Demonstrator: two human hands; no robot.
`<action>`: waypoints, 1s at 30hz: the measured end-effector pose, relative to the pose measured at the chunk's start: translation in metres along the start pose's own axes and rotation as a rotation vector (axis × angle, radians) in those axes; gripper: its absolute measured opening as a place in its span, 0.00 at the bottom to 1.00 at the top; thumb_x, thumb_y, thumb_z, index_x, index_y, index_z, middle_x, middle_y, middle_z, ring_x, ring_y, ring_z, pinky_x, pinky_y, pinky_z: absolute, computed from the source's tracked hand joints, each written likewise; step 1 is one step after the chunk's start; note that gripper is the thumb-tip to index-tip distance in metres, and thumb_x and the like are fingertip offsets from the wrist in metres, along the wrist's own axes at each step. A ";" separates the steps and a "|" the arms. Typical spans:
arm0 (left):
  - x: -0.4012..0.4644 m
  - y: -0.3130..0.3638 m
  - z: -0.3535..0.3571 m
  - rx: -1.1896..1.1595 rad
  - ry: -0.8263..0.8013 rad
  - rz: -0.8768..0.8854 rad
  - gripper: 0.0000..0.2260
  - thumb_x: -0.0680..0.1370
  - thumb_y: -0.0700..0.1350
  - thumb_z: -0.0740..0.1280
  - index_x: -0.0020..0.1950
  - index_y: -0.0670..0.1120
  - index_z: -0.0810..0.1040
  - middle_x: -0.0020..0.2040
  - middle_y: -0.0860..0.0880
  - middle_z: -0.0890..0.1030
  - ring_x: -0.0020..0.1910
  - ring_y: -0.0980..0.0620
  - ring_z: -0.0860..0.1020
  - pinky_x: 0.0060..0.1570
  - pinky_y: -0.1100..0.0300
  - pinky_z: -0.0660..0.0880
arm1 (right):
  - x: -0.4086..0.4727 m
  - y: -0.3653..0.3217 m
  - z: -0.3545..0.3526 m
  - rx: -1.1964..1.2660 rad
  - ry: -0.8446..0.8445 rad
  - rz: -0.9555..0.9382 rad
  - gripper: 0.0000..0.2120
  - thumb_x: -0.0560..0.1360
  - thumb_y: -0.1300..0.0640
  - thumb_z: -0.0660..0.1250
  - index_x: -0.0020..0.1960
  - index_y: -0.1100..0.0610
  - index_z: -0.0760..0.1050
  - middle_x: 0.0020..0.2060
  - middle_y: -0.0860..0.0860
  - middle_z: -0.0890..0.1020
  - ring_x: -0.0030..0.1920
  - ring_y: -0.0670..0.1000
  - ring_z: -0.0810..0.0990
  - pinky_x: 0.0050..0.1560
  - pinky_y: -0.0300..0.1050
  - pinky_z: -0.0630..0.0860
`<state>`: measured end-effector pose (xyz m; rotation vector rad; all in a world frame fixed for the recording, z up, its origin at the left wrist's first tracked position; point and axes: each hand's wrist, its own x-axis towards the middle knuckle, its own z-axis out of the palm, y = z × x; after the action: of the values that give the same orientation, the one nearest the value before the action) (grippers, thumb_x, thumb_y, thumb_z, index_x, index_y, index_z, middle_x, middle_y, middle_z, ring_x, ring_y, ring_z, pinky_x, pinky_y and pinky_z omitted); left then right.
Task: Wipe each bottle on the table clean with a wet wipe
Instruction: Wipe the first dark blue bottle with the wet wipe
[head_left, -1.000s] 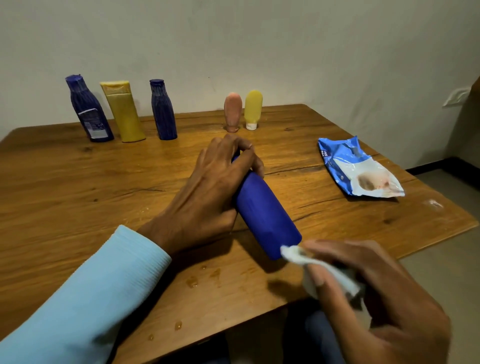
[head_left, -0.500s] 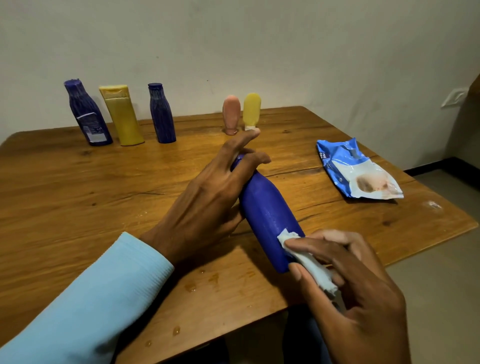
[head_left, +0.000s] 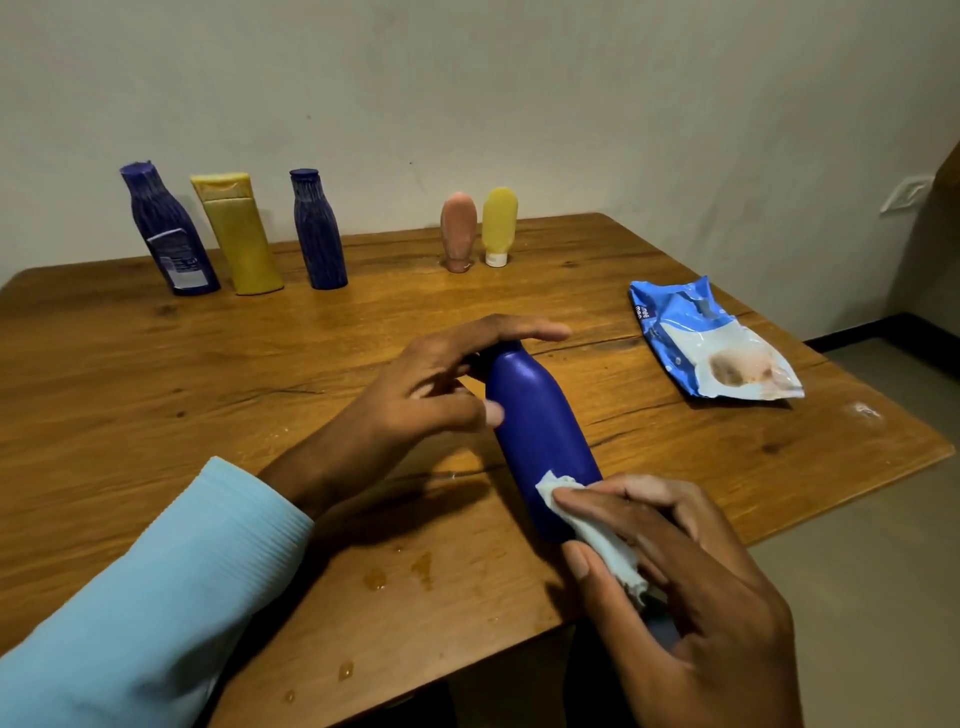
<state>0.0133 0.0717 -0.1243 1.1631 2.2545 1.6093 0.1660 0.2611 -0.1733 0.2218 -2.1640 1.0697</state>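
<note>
- So the plain dark blue plastic bottle (head_left: 537, 431) is tilted over the wooden surface (head_left: 156, 395), cap end pointing far, base end near, roughly in the middle and close to the near edge.
- Left hand (head_left: 415, 395) is at the cap end. Its fingers (head_left: 519, 330) are stretched out fairly straight and spread over the top of the cap, thumb lying against the bottle's left side. Looks more like steadying than a real wrap-around grip.
- Right hand (head_left: 691, 587) has its fingers curled around a crumpled white wet wipe (head_left: 597, 530), pressing it onto the lower right part of the bottle.
- Far left, standing in a row: a ribbed dark blue bottle with a label (head_left: 166, 228), a yellow flat-topped tube (head_left: 236, 234), another ribbed dark blue bottle (head_left: 317, 228).
- Far middle: a small pinkish tube (head_left: 458, 231) and a small yellow tube with a white cap (head_left: 498, 226), just beside each other, caps down.
- Right side: a blue and white wipes packet (head_left: 706, 343) lying flat.
- A few wet drops (head_left: 421, 564) on the wood near the sleeve (head_left: 156, 597), which is light blue.
</note>
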 end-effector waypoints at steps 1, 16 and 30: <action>0.001 0.000 0.000 -0.011 0.014 0.001 0.25 0.80 0.44 0.66 0.78 0.52 0.74 0.72 0.54 0.78 0.70 0.49 0.76 0.62 0.61 0.78 | 0.000 0.000 0.000 -0.001 -0.005 -0.002 0.15 0.76 0.49 0.71 0.60 0.51 0.85 0.56 0.46 0.82 0.60 0.46 0.82 0.54 0.30 0.78; 0.001 -0.001 0.002 -0.229 0.023 -0.186 0.34 0.75 0.42 0.76 0.79 0.55 0.70 0.69 0.48 0.80 0.62 0.45 0.85 0.58 0.49 0.84 | 0.027 -0.009 0.018 -0.242 0.077 -0.103 0.13 0.78 0.65 0.72 0.60 0.55 0.85 0.56 0.48 0.82 0.58 0.46 0.81 0.56 0.37 0.77; -0.001 -0.007 -0.008 -0.390 -0.124 -0.185 0.30 0.76 0.39 0.73 0.78 0.46 0.71 0.73 0.48 0.78 0.68 0.39 0.80 0.66 0.41 0.80 | 0.047 -0.008 -0.002 -0.124 -0.024 -0.145 0.11 0.78 0.59 0.70 0.59 0.53 0.84 0.56 0.44 0.84 0.59 0.39 0.81 0.58 0.27 0.73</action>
<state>0.0065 0.0645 -0.1273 0.8982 1.8033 1.7428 0.1354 0.2648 -0.1365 0.3304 -2.1903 0.8522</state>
